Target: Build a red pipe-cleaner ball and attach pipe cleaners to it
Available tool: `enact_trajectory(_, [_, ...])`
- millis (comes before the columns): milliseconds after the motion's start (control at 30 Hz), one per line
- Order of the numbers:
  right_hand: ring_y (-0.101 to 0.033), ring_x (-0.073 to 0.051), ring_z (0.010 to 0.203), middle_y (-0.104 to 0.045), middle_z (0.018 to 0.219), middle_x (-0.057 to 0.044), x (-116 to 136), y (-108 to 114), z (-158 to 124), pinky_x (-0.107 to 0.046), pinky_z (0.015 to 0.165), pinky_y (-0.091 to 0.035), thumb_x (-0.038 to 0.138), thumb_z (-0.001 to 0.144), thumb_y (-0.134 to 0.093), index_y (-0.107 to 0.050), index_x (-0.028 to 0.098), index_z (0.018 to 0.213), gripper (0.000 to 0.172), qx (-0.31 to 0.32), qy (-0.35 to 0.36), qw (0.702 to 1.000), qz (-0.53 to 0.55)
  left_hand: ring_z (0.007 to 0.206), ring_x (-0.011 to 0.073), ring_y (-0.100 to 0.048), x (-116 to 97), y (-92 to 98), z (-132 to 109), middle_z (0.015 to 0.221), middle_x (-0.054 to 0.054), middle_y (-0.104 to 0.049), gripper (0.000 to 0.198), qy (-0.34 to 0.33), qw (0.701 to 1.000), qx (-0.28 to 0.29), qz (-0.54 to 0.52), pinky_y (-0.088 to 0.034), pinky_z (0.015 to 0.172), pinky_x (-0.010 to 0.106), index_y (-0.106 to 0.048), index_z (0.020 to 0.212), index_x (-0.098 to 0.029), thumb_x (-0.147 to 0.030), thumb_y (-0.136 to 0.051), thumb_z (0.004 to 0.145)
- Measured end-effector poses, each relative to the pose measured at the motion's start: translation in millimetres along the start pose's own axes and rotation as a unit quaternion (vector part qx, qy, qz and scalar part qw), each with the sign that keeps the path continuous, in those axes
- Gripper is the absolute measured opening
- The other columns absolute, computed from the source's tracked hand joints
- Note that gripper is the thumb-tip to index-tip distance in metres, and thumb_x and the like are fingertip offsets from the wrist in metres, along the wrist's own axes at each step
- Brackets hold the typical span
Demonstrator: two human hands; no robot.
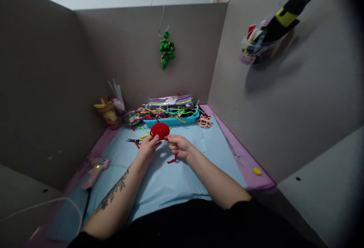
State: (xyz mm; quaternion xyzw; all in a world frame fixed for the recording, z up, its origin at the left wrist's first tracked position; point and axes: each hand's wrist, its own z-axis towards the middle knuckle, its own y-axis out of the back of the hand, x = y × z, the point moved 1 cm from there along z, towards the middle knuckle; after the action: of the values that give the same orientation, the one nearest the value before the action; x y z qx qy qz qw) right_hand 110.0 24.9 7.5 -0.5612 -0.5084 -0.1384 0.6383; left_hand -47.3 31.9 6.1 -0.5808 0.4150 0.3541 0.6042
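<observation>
A rounded red fuzzy piece (pixel 160 131), which looks made of pipe cleaner, is held up over the blue table cover. My left hand (pixel 148 145) grips its lower left side between thumb and fingers. At its lower right edge my right hand (pixel 179 145) pinches a red pipe cleaner (pixel 172 160), whose loose end hangs below the fingers. Whether that strand is joined to the round piece I cannot tell. Just left of my left hand lie scissors (pixel 133 141) with dark blades and yellow and red handles, partly hidden by the hand.
Behind the hands stands a blue tray (pixel 170 122) heaped with coloured pipe cleaners, beside a metal bowl (pixel 131 119). A pink glue gun (pixel 96 173) lies at left. A yellow disc (pixel 257 171) sits at right. A green ornament (pixel 167 51) hangs on the back panel.
</observation>
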Motion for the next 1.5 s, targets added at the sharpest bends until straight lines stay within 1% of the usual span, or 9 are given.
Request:
enact_trajectory(100, [-0.024,-0.004,0.037,-0.039,0.044,0.011,-6,-3,3,-0.018,0.038,-0.015,0.031,0.068,-0.068,-0.063,0.016,0.083,0.022,-0.078,0.083,0.99,-0.078,0.08,0.0151,-0.062,3,2.5,2,0.09,0.007,-0.071,0.039,0.015,1.0,-0.014,-0.001,-0.046,0.073,0.026,-0.07,0.086,-0.015,-0.041,-0.083,0.059])
enact_trajectory(267, [-0.05,-0.01,0.057,-0.06,0.063,0.002,-15,-6,8,-0.024,0.058,-0.039,0.034,0.068,-0.065,-0.064,0.017,0.071,0.017,-0.176,0.241,0.921,-0.251,0.079,0.0157,-0.063,8,1.6,1,0.092,0.009,-0.071,0.043,0.03,0.999,0.005,0.013,-0.047,0.069,0.024,-0.071,0.092,-0.013,-0.04,-0.082,0.06])
enact_trajectory(500, [-0.051,-0.013,0.062,-0.058,0.064,0.002,-16,0,7,-0.025,0.062,-0.04,0.034,0.077,-0.056,-0.06,0.018,0.071,0.017,-0.214,0.279,0.87,-0.345,0.059,0.0106,-0.058,8,-1.8,-1,0.063,0.0,-0.064,0.03,-0.039,0.994,-0.001,0.104,-0.045,0.062,0.022,-0.063,0.075,-0.015,-0.03,-0.082,0.059])
enact_trajectory(633, [-0.053,-0.014,0.069,-0.059,0.071,0.001,-15,-2,4,-0.026,0.067,-0.041,0.027,0.08,-0.052,-0.058,0.019,0.069,0.014,-0.219,0.324,0.826,-0.406,0.056,0.01,-0.055,5,-5.1,-3,0.06,-0.002,-0.061,0.025,-0.088,0.979,0.005,0.183,-0.04,0.056,0.021,-0.057,0.069,-0.016,-0.029,-0.077,0.061])
enact_trajectory(967, [-0.052,-0.019,0.081,-0.055,0.079,-0.003,-12,-9,-1,-0.031,0.077,-0.04,0.013,0.079,-0.047,-0.056,0.021,0.072,0.014,-0.215,0.348,0.748,-0.523,0.043,0.0058,-0.038,17,-11.6,-6,0.046,-0.009,-0.047,0.022,-0.076,0.964,0.032,0.254,-0.024,0.045,0.018,-0.045,0.06,-0.019,-0.019,-0.066,0.059])
enact_trajectory(1100, [-0.052,-0.019,0.081,-0.056,0.079,-0.003,-10,-11,-2,-0.031,0.077,-0.039,0.015,0.079,-0.05,-0.059,0.022,0.072,0.013,-0.205,0.347,0.759,-0.511,0.043,0.0066,-0.04,17,-8.9,-4,0.045,-0.007,-0.048,0.021,-0.071,0.972,0.014,0.226,-0.025,0.045,0.019,-0.049,0.056,-0.017,-0.016,-0.07,0.055])
enact_trajectory(1233, [-0.051,-0.018,0.071,-0.055,0.066,-0.002,-5,-7,-3,-0.031,0.071,-0.04,0.034,0.083,-0.053,-0.057,0.022,0.059,0.027,-0.165,0.343,0.817,-0.433,0.059,0.0137,-0.058,11,-6.0,-2,0.062,0.001,-0.066,0.019,-0.056,0.989,0.019,0.132,-0.042,0.061,0.025,-0.066,0.069,-0.014,-0.021,-0.077,0.055])
enact_trajectory(1333, [-0.051,-0.016,0.064,-0.054,0.059,-0.001,-4,-2,-2,-0.03,0.068,-0.039,0.046,0.087,-0.045,-0.054,0.021,0.054,0.043,-0.162,0.31,0.865,-0.36,0.076,0.019,-0.064,9,-4.6,-1,0.078,0.006,-0.072,0.027,-0.049,0.995,0.037,0.076,-0.046,0.076,0.03,-0.072,0.081,-0.014,-0.023,-0.079,0.057])
enact_trajectory(1500, [-0.047,-0.013,0.059,-0.054,0.061,0.003,-7,0,3,-0.026,0.062,-0.039,0.04,0.073,-0.063,-0.059,0.019,0.066,0.022,-0.223,0.286,0.885,-0.293,0.08,0.0185,-0.065,9,-4.6,-2,0.09,0.006,-0.073,0.035,-0.032,0.998,0.033,0.031,-0.047,0.078,0.03,-0.073,0.092,-0.016,-0.02,-0.079,0.057])
